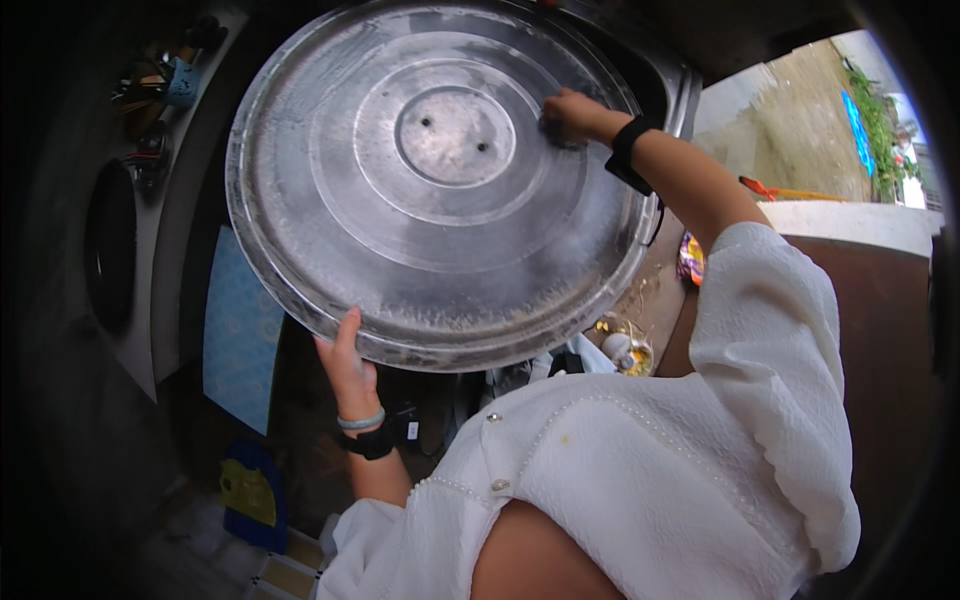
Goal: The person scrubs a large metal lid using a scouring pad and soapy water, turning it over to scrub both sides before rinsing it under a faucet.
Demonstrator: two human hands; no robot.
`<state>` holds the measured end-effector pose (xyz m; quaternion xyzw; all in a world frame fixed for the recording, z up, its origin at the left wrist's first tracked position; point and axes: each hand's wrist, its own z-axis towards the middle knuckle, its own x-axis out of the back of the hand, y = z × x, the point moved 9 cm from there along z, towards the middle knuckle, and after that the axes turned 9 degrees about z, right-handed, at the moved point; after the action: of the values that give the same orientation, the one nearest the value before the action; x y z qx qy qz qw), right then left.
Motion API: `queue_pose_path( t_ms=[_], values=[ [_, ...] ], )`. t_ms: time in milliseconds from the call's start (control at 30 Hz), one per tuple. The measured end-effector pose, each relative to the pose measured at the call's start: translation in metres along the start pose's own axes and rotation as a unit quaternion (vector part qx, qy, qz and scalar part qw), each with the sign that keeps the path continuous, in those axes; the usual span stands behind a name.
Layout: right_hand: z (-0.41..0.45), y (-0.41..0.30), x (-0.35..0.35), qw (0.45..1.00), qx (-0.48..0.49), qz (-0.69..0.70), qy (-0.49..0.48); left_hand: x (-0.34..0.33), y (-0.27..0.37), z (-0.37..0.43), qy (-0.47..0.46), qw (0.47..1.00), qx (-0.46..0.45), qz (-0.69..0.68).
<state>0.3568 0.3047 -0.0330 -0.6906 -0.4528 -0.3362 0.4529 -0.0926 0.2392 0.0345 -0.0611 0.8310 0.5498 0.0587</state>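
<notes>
A large round metal pot lid [450,247] fills the middle of the view, its ringed face towards me. Two small dark holes sit in its central disc, and whitish marks speckle the lower part. My left hand [350,367] grips the rim at the lower left, thumb over the edge; its other fingers are hidden behind the lid. On the right side of the face, my right hand [579,116] is closed around a dark scouring pad [556,136], which touches the metal. The pad is mostly covered by the fingers.
Behind the lid's upper right shows a metal sink edge [684,86]. A counter [174,172] on the left bears a dark wok-like pan [111,247] and a blue utensil holder [182,84]. A blue patterned panel [238,330] stands below. Scraps [634,352] lie on the floor at right.
</notes>
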Motion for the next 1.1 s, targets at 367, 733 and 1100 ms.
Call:
queue_pose_path(
  t_ms=[367,733,1100],
  values=[
    [-0.042,-0.258,-0.031,0.883,0.435,0.173,-0.038,0.013,0.004,-0.009,0.017,0.999,0.01,-0.033],
    [-0.144,-0.137,0.019,0.995,0.085,-0.036,-0.046,0.001,0.001,-0.049,-0.032,0.996,-0.042,-0.077],
    [-0.241,0.0,0.286,0.861,-0.038,-0.047,0.505,-0.02,-0.008,-0.077,0.007,0.998,-0.022,-0.052]
  ],
)
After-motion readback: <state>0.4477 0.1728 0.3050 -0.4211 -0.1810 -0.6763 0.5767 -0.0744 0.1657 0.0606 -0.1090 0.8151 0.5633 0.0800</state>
